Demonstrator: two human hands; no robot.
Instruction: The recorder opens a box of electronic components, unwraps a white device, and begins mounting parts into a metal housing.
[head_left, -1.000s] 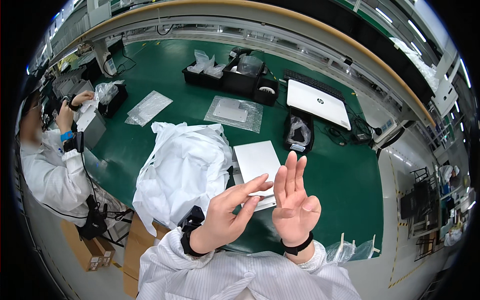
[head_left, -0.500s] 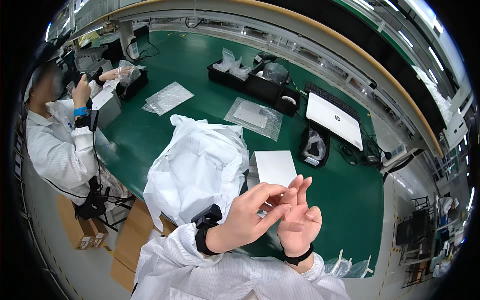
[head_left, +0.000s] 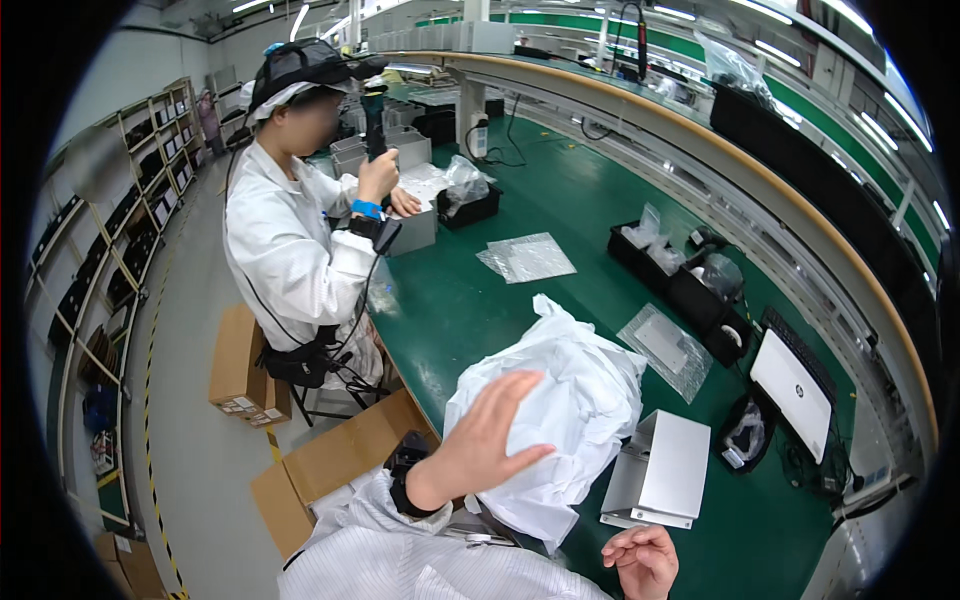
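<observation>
My left hand [head_left: 485, 445] is raised with fingers stretched and thumb apart, holding nothing. It is in front of a crumpled white plastic bag [head_left: 575, 390] on the green table; whether it touches the bag I cannot tell. My right hand [head_left: 643, 562] is low at the table's near side, fingers loosely curled, with nothing visible in them. Just beyond it stands a bent white sheet-metal cover [head_left: 672, 465], closer to this hand than anything else. Both wrists are in white striped sleeves; a black device is strapped to the left one.
At the left a co-worker [head_left: 300, 240] holds a dark power screwdriver [head_left: 374, 120] above a grey metal box [head_left: 413, 235]. Bubble wrap [head_left: 535, 257], black bins [head_left: 695, 298] and a white laptop [head_left: 792, 395] lie on the table [head_left: 480, 315]. An open cardboard box [head_left: 340, 455] stands beside its edge.
My view has swung left, showing more of the co-worker and shelves. My hands, close together before, are now apart: the left over by the bag, the right lower down below the metal cover.
</observation>
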